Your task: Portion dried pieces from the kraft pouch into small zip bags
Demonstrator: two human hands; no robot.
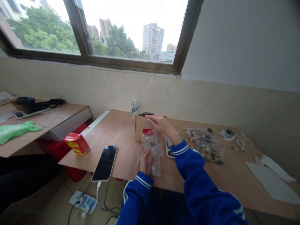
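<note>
My left hand (145,161) is closed on a clear plastic zip bag (153,145) with a red strip at its top, just above the table's front part. A small dark bit shows inside it. Behind it stands a brown paper bag (139,128), its dark mouth upward. My right hand (160,123) reaches over that mouth with its fingers stretched out to the left; no object shows in them. Whether the fingertips touch the paper is unclear. Under my right forearm lies a flat white device like a scale (169,147), partly covered by the sleeve.
Several zip bags (208,150) of dried pieces lie right of the scale. Beyond are a white dome camera (227,134) with a cable and a white sheet (272,181). Leftward are a phone (105,164) overhanging the edge, a red box (77,143) and, farther back, a bottle (135,107).
</note>
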